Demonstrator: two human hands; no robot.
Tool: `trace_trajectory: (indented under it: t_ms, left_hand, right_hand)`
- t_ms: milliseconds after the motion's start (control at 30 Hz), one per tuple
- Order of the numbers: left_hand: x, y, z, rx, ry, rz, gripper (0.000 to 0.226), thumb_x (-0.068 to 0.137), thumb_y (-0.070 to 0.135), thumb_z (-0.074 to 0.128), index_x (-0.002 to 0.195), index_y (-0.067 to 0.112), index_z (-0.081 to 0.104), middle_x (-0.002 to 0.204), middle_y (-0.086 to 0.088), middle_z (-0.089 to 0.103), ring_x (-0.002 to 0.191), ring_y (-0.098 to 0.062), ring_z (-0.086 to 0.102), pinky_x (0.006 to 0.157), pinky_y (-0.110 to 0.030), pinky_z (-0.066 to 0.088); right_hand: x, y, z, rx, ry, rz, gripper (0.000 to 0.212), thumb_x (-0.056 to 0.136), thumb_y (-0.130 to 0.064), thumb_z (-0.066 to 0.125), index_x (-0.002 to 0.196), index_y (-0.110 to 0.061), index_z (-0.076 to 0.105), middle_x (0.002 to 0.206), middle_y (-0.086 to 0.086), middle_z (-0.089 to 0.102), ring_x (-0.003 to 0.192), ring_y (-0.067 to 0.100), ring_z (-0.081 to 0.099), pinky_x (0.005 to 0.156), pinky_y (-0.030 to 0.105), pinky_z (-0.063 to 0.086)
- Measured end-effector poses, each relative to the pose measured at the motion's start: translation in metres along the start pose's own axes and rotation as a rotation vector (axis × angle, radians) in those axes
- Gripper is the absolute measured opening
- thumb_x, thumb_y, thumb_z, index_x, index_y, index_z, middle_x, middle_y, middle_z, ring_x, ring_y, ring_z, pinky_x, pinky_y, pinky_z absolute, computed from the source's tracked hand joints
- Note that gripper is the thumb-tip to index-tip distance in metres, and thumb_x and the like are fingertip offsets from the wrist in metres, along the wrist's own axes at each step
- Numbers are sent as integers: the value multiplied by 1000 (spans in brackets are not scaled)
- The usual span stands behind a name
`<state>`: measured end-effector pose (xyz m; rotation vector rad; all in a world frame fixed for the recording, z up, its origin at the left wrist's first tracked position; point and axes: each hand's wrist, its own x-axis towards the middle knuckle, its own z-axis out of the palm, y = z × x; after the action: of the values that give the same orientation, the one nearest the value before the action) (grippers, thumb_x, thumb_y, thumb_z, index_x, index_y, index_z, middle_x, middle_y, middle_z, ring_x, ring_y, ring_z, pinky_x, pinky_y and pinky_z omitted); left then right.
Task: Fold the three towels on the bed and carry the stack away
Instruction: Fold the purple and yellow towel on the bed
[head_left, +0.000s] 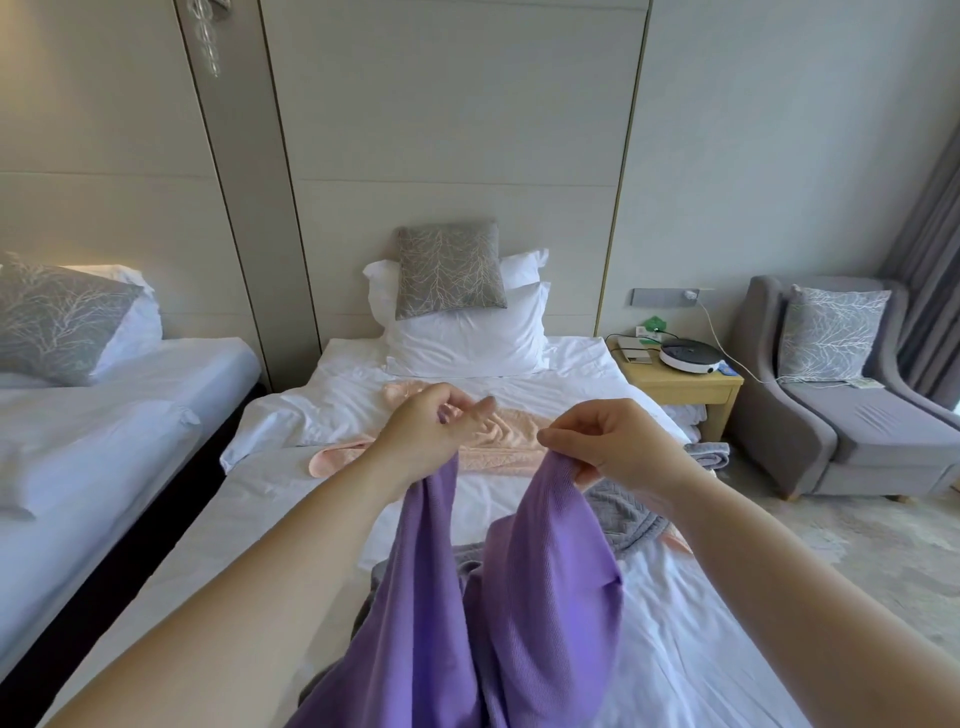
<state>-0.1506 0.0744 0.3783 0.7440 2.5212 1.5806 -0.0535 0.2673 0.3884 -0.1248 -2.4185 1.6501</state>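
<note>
1. left hand (431, 436): forearm comes in from 7 o'clock and reaches fwd over the bed (701, 649). Back of hand faces the camera, wrist raised. Fingers curled, gripping one top corner of the purple towel (550, 597); a bit of purple shows btwn the fingers.
2. right hand (618, 447): forearm comes in from 4 o'clock. Hand is level w/ the left one, a gap btwn them. Thumb and forefinger pinched together, other fingers curled over a bunched fold of the same towel.
3. purple towel: lifted clear of the bed at its top edge, hanging in two drapes, one per hand, down to 6 o'clock and out of frame. Not folded.
4. pink towel (506, 441): at 12 o'clock from the hands, spread crumpled across the bed, partly hidden by them. Unfolded.
5. grey towel (618, 514): at 5 o'clock from the right hand, lying rumpled on the sheet, partly under the purple one. Unfolded.
6. bed: white sheet. White pillows (467, 338) at the head, 12 o'clock, w/ a grey cushion (449, 273) propped on them.
7. second bed (104, 415): at 9 o'clock.
8. nightstand (680, 387): at 2 o'clock, just beside the bed, w/ a round white device (691, 356) on top.
9. armchair (857, 431): at 3 o'clock, grey, w/ a cushion on it.
</note>
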Motion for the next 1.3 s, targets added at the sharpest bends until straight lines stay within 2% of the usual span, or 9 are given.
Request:
trace_trajectory:
  t_ms: [100, 233, 467, 700, 833, 967, 1067, 1167, 1300]
  left_hand:
    - [-10, 2, -10, 85, -350, -26, 36, 75, 53, 72, 105, 38, 56, 96, 1, 48, 86, -10, 46, 80, -24, 40]
    - [-15, 0, -19, 174, -490, -29, 29, 84, 35, 68, 104, 47, 51, 107, -8, 49, 96, -16, 42, 90, -27, 39]
    - [-12, -4, -12, -32, -62, -199, 20, 88, 25, 66, 104, 14, 59, 91, 1, 54, 76, -8, 49, 63, -21, 40]
    - [-23, 12, 6, -114, -68, 31, 25, 94, 4, 52, 85, 24, 64, 82, 10, 63, 77, -8, 57, 81, -31, 48]
    - [-27, 22, 7, -176, -121, 69, 9, 88, 18, 64, 93, 19, 71, 84, 25, 66, 95, -16, 67, 96, -41, 51]
    - [-31, 25, 8, -110, -99, 95, 52, 53, 50, 83, 93, 21, 70, 89, 19, 66, 85, -14, 69, 88, -35, 55]
    - [-31, 24, 11, -41, 11, 160, 39, 55, 37, 89, 83, 20, 68, 89, 9, 68, 67, -12, 61, 75, -33, 53]
    - [-29, 23, 9, -45, 43, 204, 26, 63, 24, 88, 79, 18, 69, 89, 2, 70, 73, -24, 67, 76, -37, 55]
    - [-27, 21, 4, -144, 35, 147, 18, 69, 15, 84, 79, 21, 71, 85, 10, 73, 77, -13, 70, 76, -24, 56]
  right_hand:
    - [1, 1, 3, -39, 38, 16, 19, 76, -23, 79, 65, -10, 69, 48, -1, 59, 42, 11, 53, 47, 21, 49]
    - [-2, 3, 5, -23, 57, 26, 22, 75, -27, 79, 60, -16, 68, 44, -2, 54, 38, 9, 48, 41, 18, 42]
    - [-6, 2, 5, 145, -175, 107, 8, 85, -3, 66, 90, -8, 70, 70, 6, 72, 60, 11, 68, 58, 16, 54]
    - [-11, -11, 15, 261, -260, -12, 23, 83, 11, 61, 104, 3, 63, 94, 21, 71, 84, 23, 71, 81, 27, 57]
    - [-8, -19, 16, 285, -141, -14, 10, 89, 6, 57, 89, -1, 65, 73, 12, 73, 65, 17, 71, 59, 19, 56]
    - [-3, -20, 17, 59, -41, -119, 11, 81, -4, 70, 73, -11, 69, 60, 2, 69, 49, 6, 60, 51, 15, 48]
    - [2, -16, 19, 1, -15, -179, 8, 75, -12, 78, 71, -15, 72, 69, 10, 69, 59, 7, 56, 58, 18, 44]
    - [5, -10, 19, 41, -9, -187, 16, 68, -22, 82, 74, -13, 71, 75, 9, 67, 68, 11, 57, 66, 22, 47]
    - [6, -1, 23, 266, -162, -221, 11, 75, -12, 71, 86, -12, 68, 84, 4, 71, 80, 14, 66, 77, 20, 51]
